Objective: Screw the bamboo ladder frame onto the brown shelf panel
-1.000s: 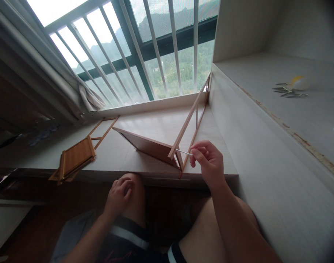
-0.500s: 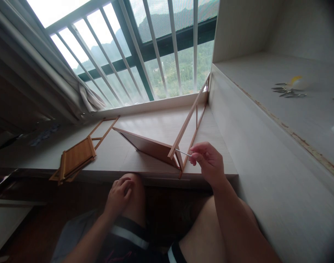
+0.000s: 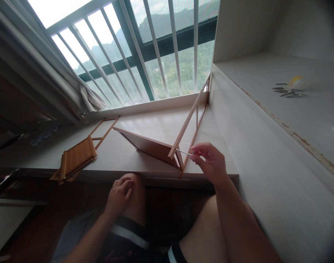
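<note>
Between the thumb and fingers of my right hand [image 3: 210,162] is the bent end of a thin metal hex key [image 3: 183,151]. Its far tip meets the near end of a wooden side frame [image 3: 186,128], which leans up toward the window corner. A brown wooden panel [image 3: 147,146] stands tilted on its edge, joined to that frame at its right end. My left hand [image 3: 119,193] rests on my left knee, fingers loosely bent, holding nothing.
More wooden panels [image 3: 79,157] lie stacked at the left, by a slim wooden frame [image 3: 102,135], on the pale window ledge [image 3: 112,157]. Several metal pieces [image 3: 290,91] sit on the raised shelf [image 3: 265,69] at right. A barred window and curtain [image 3: 60,65] stand behind.
My right hand has shifted very slightly to the right and its fingers have loosened a little around the hex key. The wooden parts and my left hand stay put.
</note>
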### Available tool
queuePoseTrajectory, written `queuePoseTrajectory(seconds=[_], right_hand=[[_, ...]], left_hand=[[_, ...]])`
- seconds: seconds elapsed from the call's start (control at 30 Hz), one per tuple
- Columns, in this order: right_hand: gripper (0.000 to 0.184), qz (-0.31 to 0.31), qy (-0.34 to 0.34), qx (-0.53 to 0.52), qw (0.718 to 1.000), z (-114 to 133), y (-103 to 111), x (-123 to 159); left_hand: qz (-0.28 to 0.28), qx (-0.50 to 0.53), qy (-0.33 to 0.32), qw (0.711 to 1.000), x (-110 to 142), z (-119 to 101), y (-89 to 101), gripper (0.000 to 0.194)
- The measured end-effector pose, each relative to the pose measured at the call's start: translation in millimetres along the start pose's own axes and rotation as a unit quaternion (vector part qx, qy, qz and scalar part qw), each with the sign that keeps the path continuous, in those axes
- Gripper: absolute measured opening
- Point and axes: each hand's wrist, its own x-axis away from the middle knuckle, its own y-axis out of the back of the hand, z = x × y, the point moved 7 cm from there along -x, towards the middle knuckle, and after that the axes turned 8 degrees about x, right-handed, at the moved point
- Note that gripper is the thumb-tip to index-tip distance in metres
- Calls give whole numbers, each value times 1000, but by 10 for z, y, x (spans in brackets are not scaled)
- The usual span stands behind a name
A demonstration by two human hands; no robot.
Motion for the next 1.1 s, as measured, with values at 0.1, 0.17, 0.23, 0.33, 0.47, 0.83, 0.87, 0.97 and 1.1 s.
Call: queuePoseTrajectory(seconds=[0.1, 0.17, 0.23, 0.33, 0.47, 0.83, 0.87, 0.97, 1.1], right_hand=[[18, -14, 13, 5, 1000, 12, 14, -5], [17, -17, 17, 5, 1000, 21, 21, -9], [17, -17, 20, 4, 1000, 34, 25, -14], [17, -15, 27, 5, 1000, 57, 34, -22], [17, -16, 24, 8, 1000, 55, 40, -30], [12, -12, 17, 16, 1000, 38, 13, -20], [12, -12, 16, 16, 1000, 35, 12, -19], [13, -12, 17, 18, 1000, 33, 10, -21], [12, -9, 22, 21, 1000, 46, 7, -27]], left_hand=[[-1, 0, -1, 1000, 1, -2, 10, 23], [-2, -1, 0, 1000, 1, 1, 13, 23], [-4, -1, 1, 1000, 0, 6, 11, 22], [-4, -1, 2, 1000, 0, 9, 1, 22], [-1, 2, 1, 1000, 2, 8, -15, 22], [2, 2, -1, 1000, 5, 19, -15, 23], [2, 2, 0, 1000, 6, 21, -16, 23], [0, 1, 1, 1000, 11, 23, -13, 23], [-1, 1, 4, 1000, 18, 23, -10, 23]])
